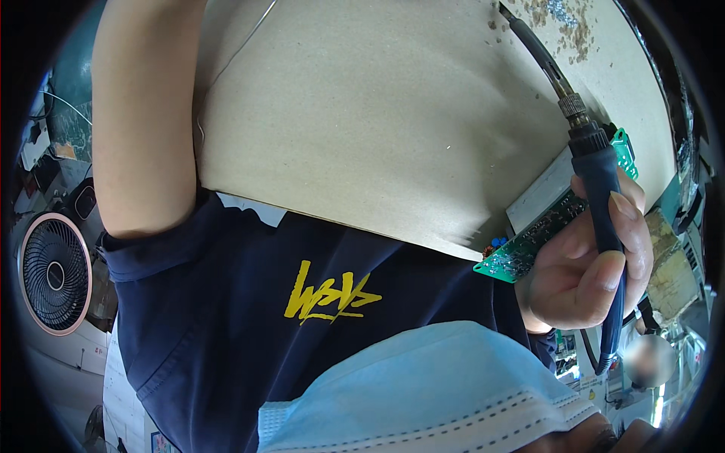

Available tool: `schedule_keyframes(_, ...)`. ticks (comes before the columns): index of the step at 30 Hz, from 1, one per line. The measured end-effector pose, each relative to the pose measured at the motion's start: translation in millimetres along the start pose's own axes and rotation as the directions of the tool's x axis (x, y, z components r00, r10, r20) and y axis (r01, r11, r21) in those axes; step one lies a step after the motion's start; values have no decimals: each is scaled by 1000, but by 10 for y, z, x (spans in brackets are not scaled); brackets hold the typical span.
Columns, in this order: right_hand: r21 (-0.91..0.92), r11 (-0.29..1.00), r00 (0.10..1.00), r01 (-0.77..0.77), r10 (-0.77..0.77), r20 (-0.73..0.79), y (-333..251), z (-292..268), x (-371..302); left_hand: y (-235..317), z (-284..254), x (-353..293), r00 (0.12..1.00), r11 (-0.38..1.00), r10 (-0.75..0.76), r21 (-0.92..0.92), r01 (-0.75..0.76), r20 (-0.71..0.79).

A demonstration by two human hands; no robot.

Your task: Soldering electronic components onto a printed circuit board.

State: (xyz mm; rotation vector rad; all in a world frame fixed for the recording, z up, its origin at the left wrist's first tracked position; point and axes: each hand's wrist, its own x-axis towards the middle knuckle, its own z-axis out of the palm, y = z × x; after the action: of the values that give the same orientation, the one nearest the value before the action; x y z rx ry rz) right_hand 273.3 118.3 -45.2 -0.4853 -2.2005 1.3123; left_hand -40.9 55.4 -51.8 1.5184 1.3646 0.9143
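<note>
My right hand [581, 279] is closed around the dark blue handle of a soldering iron [600, 189]. The iron's long dark tip points up and left, toward the far part of the work surface. Just behind that hand, a green circuit board [521, 253] is tilted, with a pale grey block and small parts on its other side. The fingers cover part of the board, and I cannot tell whether they also grip it. On the left, my bare left arm [143, 113] stretches away over the surface; its hand lies beyond the upper edge, out of sight.
A tan board [362, 128] covers the work surface, its near edge against my shirt. Brown specks and silvery bits [578, 34] lie at its far right. Thin wire [234, 57] runs beside my left arm. A round fan [54, 275] stands at left; a person [649, 362] is at lower right.
</note>
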Motion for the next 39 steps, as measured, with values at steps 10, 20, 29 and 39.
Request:
schedule_keyframes(10,-70,995,994,-67,60,-90,-81,128,62,-87,48,27,1000,1000,8,-29,-8,-11)
schedule_keyframes(20,-17,1000,991,-1,-1,-131,-32,151,47,61,167,-3,986,989,-19,141,43,-169)
schedule_keyframes(29,19,988,953,153,-142,-269,-27,35,-148,154,84,32,984,985,149,105,-138,-100)
schedule_keyframes(39,87,954,892,286,-231,-389,145,-581,-937,802,940,-210,922,855,260,375,-358,288)
